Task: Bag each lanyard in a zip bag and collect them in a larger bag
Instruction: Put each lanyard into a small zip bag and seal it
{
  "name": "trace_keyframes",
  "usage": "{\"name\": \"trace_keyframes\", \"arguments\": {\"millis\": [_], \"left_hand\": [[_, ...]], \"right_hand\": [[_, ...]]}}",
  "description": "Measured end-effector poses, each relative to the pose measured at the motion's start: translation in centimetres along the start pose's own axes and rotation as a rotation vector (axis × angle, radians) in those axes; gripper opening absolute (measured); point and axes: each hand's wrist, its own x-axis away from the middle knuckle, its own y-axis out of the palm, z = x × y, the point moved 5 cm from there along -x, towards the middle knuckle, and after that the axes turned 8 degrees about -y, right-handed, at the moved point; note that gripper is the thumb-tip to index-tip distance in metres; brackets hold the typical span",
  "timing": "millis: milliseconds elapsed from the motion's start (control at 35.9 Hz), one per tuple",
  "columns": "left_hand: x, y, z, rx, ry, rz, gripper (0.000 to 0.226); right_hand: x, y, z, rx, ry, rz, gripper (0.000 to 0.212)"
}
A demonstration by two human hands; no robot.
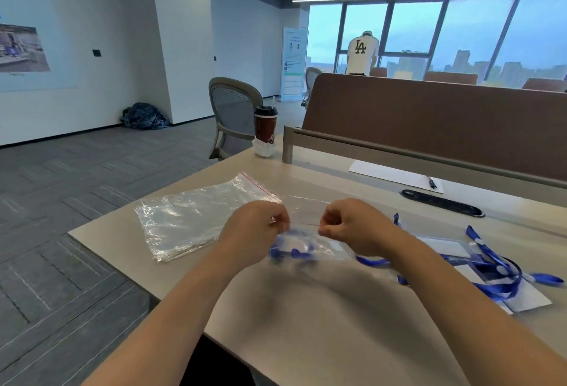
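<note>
The tabletop [306, 309] is a pale, smooth slab, so anything thin laid on it will likely slide rather than stay put. On its left part lies a stack of larger clear bags [190, 217] with a red zip line along the far edge; the film looks crinkly, limp and nearly weightless, best lifted by the stiffer zip edge rather than the floppy middle, and probably clingy between sheets.

To the right, a heap of blue lanyards [497, 275] with clear badge holders rests on white sheets [535, 301]. The ribbons are soft and tangled over one another, so pulling one free probably calls for taking it by the holder, the only stiff part, and drawing it out slowly.

Between the hands, just above the tabletop, is the small zip bag [306, 246], blurred, with a blue lanyard already folded inside. It is light and slack; its body gives no purchase, and the red zip strip [303, 223] is the one firm place to hold.

The left hand [257, 232] is clenched on the left end of that strip, fingertips pinched together. The right hand [352, 226] pinches the right end the same way, stretching the strip taut, apparently to press it closed.
</note>
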Motion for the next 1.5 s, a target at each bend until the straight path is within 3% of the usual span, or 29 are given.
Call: {"name": "trace_keyframes", "arguments": {"millis": [83,167,278,362,557,668,1058,1308,1503], "left_hand": [[0.1,-0.1,-0.2,-0.024,0.01,0.006,0.017],[0.1,-0.1,0.5,-0.233,0.099,0.079,0.014],[0.0,0.1,1.8,-0.341,0.136,0.134,0.036],[0.1,0.5,3.0,-0.283,0.173,0.122,0.04],[-0.1,2.4,4.4,-0.195,0.207,0.037,0.013],[-0.4,2.4,3.9,-0.117,0.163,0.063,0.008],[-0.4,2.4,3.5,-0.054,0.241,0.063,0.02],[-0.3,2.1,3.1,-0.03,0.163,0.057,0.011],[0.7,-0.1,-0.3,-0.004,-0.042,0.014,0.009]], "right_hand": [[0.5,-0.3,1.0,-0.011,0.014,-0.009,0.006],[0.8,-0.2,1.4,-0.005,0.027,-0.021,0.008],[0.9,0.1,1.5,0.009,0.028,-0.017,0.009],[0.9,0.4,1.3,0.004,0.02,-0.019,0.014],[0.7,1.2,0.8,-0.075,0.0,0.071,0.006],[1.2,1.1,1.7,-0.252,0.028,0.17,0.003],[3.2,1.2,3.9,-0.7,0.161,0.322,0.01],[3.5,1.6,4.1,-0.731,0.198,0.393,0.007],[4.1,1.0,4.8,-0.71,0.226,0.416,0.008]]}}
